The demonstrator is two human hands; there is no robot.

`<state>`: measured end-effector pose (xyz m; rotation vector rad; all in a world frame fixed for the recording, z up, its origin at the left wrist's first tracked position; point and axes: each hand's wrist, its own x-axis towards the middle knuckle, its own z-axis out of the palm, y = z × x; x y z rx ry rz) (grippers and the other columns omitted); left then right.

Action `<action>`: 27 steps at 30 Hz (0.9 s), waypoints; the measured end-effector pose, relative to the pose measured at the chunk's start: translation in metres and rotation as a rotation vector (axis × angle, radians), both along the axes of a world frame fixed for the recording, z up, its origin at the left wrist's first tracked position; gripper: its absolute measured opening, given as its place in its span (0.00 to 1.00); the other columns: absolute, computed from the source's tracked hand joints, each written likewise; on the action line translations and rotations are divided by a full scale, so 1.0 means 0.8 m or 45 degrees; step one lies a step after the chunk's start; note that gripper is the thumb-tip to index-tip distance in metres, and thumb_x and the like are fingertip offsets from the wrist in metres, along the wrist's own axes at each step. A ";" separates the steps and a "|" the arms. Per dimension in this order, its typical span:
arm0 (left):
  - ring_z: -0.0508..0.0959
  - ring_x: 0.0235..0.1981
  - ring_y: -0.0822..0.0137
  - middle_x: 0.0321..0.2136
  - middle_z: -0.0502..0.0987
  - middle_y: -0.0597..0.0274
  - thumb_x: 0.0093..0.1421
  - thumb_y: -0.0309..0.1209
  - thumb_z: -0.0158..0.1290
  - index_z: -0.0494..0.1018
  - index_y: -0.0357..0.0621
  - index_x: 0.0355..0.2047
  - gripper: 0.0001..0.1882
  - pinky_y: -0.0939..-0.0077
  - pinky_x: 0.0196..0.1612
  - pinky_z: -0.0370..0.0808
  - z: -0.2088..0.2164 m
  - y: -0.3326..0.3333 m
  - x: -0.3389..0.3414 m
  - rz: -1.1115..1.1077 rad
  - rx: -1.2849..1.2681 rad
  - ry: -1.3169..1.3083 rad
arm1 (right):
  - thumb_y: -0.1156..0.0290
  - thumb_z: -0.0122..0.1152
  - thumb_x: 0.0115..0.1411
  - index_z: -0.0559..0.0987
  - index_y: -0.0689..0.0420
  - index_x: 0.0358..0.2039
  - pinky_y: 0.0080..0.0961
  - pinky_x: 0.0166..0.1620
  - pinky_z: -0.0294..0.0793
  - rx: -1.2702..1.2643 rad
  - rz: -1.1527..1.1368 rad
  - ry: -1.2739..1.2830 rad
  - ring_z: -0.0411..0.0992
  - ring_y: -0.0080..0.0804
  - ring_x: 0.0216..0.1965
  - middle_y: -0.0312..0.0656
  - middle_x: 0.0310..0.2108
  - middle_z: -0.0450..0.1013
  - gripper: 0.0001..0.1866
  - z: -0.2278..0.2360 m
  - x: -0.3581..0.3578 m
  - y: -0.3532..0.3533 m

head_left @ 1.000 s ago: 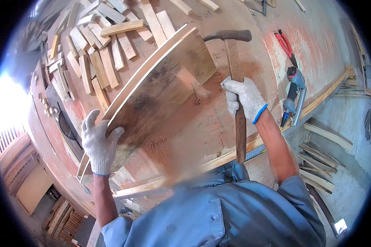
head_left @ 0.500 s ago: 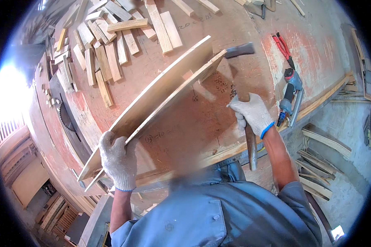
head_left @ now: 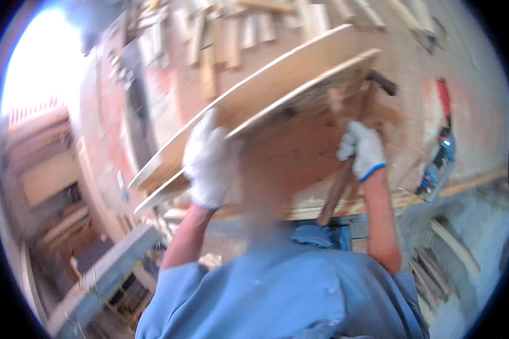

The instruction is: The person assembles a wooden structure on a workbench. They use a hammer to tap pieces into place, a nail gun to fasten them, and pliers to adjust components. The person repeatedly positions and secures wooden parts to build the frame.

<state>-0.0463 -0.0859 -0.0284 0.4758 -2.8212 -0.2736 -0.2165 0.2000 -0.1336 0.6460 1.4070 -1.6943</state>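
Note:
Two long, slightly curved wooden boards stand on edge side by side with a gap between them, slanting across the workbench. My left hand, in a white knitted glove, is closed over them nearer their lower-left end; blur softens its fingers. A hammer with a wooden handle is in my gloved right hand, gripped about mid-handle. Its dark head lies just beyond the boards' upper-right end, and the handle's butt points down toward my body.
Many short wood strips lie loose at the far side of the bench. A nail gun rests near the right edge, with red-handled pliers beyond it. Wood offcuts lie below the bench at right.
The whole view has swung, shifting bench items rightward and blurring them. The hammer has tilted more, its butt swinging left. My right hand sits farther left of the nail gun.

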 end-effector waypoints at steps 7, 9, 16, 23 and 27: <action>0.83 0.41 0.57 0.51 0.80 0.54 0.49 0.35 0.66 0.74 0.47 0.36 0.16 0.61 0.43 0.79 0.004 0.041 0.030 0.086 -0.008 0.044 | 0.60 0.58 0.72 0.69 0.42 0.29 0.24 0.19 0.56 0.119 -0.002 -0.033 0.53 0.19 0.14 0.23 0.16 0.54 0.12 0.039 -0.002 0.015; 0.82 0.36 0.61 0.48 0.81 0.56 0.51 0.33 0.61 0.72 0.48 0.33 0.11 0.64 0.40 0.79 -0.007 0.061 0.037 0.095 -0.043 0.075 | 0.60 0.60 0.71 0.69 0.42 0.29 0.24 0.19 0.56 0.242 0.014 0.011 0.52 0.19 0.14 0.23 0.16 0.54 0.13 0.036 -0.003 0.024; 0.81 0.32 0.59 0.45 0.79 0.56 0.51 0.29 0.57 0.72 0.48 0.33 0.09 0.63 0.36 0.78 -0.005 0.065 0.043 0.077 -0.001 0.044 | 0.59 0.61 0.71 0.70 0.44 0.31 0.24 0.20 0.55 0.260 0.002 0.163 0.52 0.19 0.14 0.23 0.17 0.54 0.12 0.042 -0.002 0.050; 0.80 0.26 0.59 0.37 0.80 0.58 0.53 0.29 0.56 0.70 0.49 0.27 0.05 0.61 0.28 0.75 -0.019 0.069 0.041 0.087 -0.058 0.266 | 0.62 0.56 0.73 0.74 0.54 0.43 0.22 0.17 0.54 0.298 -0.010 0.652 0.53 0.17 0.14 0.24 0.17 0.54 0.09 0.183 -0.005 0.111; 0.80 0.27 0.59 0.37 0.80 0.59 0.55 0.31 0.56 0.70 0.49 0.27 0.05 0.61 0.28 0.75 -0.013 0.062 0.041 0.079 -0.031 0.237 | 0.65 0.58 0.69 0.73 0.58 0.50 0.25 0.16 0.65 0.060 0.509 0.711 0.61 0.20 0.13 0.32 0.18 0.63 0.14 0.284 0.045 0.065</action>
